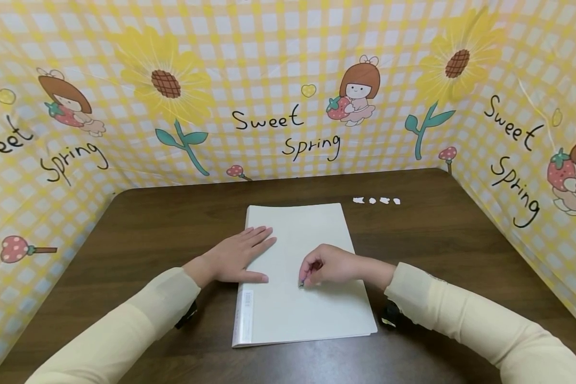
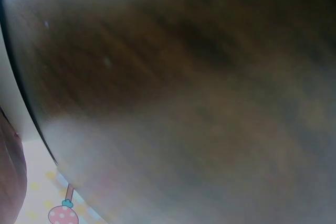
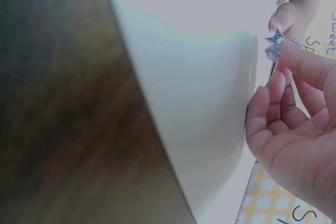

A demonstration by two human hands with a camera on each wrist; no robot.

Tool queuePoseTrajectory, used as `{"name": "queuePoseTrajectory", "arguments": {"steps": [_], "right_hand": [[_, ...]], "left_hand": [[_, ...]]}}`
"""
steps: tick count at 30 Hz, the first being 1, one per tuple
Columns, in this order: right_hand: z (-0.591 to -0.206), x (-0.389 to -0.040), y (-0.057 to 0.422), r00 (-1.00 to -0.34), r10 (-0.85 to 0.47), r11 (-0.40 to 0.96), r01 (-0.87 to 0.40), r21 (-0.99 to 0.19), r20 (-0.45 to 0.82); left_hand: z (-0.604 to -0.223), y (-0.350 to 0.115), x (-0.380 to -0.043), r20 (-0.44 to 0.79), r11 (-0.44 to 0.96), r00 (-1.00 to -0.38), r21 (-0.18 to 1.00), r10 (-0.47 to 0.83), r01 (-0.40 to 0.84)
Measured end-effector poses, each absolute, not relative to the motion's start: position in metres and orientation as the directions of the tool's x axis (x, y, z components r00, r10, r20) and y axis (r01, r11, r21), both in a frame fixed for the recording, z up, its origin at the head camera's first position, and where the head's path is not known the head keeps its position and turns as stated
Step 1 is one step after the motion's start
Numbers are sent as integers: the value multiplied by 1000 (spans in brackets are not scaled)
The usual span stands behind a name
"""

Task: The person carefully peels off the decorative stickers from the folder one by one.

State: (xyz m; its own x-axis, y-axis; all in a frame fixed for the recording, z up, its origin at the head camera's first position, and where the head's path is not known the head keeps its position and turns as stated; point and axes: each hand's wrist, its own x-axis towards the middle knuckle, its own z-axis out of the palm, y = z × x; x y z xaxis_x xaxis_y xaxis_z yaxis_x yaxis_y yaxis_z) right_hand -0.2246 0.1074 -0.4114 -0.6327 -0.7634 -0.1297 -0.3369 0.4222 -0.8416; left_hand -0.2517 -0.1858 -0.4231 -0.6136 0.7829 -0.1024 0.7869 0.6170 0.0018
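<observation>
A large white folder (image 1: pixel 312 314) lies on the brown table, with a barcode label (image 1: pixel 247 316) low on its left side. My left hand (image 1: pixel 242 256) rests flat across the folder's left edge, fingers extended and thumb apart. Over the folder's middle, my right hand (image 1: pixel 328 265) pinches a small cartoon sticker (image 3: pixel 275 45) between thumb and forefinger. It shows a dark-hooded character with a pale face and purplish parts; the fingertips cover some of it. In the right wrist view the other fingers curl loosely. The left wrist view shows mostly blurred tabletop.
Several small white pieces (image 1: pixel 385 201) lie in a row on the table (image 1: pixel 182 208), beyond the folder's far right corner. A yellow checked cloth (image 1: pixel 269 64) with printed flowers and lettering walls off the back and both sides.
</observation>
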Motion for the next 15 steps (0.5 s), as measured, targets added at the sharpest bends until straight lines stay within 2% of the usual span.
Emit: {"name": "queuePoseTrajectory", "arguments": {"steps": [15], "right_hand": [[-404, -239, 127, -700, -710, 382, -295, -876, -74]], "left_hand": [[-422, -186, -250, -105, 611, -609, -8, 786, 791]]}}
